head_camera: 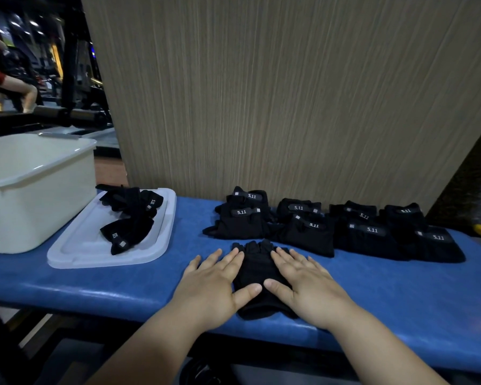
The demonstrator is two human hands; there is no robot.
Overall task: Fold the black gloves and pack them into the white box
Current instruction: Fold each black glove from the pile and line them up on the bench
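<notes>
Left grip [214, 279] and right grip [307, 282]: both spread flat, fingers straight, palms down. Nothing held in either, only pressing down on the one black glove [257, 273] that lies under and between them. Thumbs almost tip to tip over its middle, left fingers along its left edge, right fingers along its right edge.

Glove flat on the blue desk [95, 284], close to the near edge. Long axis near to far: short finger stubs at the far end, cuff at the near end, showing below the thumbs. By the look of it, a smoothing-out ahead of a fold. Fold most likely across that axis, one end brought over the other, with both grips equally well placed for it.

Just beyond the finger end, very close or touching: folded gloves [331, 229], laid in two rows along the far side of the desk and running off to the right, labels reading 5.11, backed by the wood-grain panel [289, 93].

Well apart to the left: white lid [75, 254] flat on the desk, with a few unfolded gloves [131, 218] heaped loosely on it.

Further left and a little farther back, just beside the lid: white box [39, 195], open at the top, bottom hidden from this angle, so contents impossible to tell. Box to the left of both grips, hence left grip the nearer for the carry.
</notes>
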